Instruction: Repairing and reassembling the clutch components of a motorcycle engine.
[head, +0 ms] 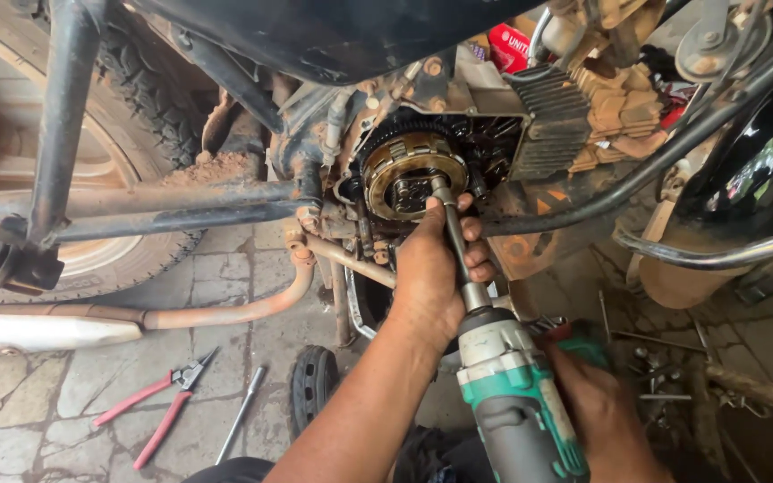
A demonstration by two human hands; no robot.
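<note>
Rusty motorcycle engine [458, 152] opened on its side, with me driving a socket into the clutch.

Taking the brass-toned clutch assembly [411, 172] as my landmark: below it, my left hand [436, 268] is wrapped closed around the long extension bar [454, 246] whose tip sits in the clutch centre; lower right, my right hand [594, 402] is closed on the grey-and-green impact wrench [513, 394]. I judge that if the bar tilts, the socket could slip off and round the nut or pinch my fingers. Above and right of the clutch, a small red package [508, 45] with white lettering peeks out. Far lower left, red-handled pliers [165, 407] lie on the paving.
</note>
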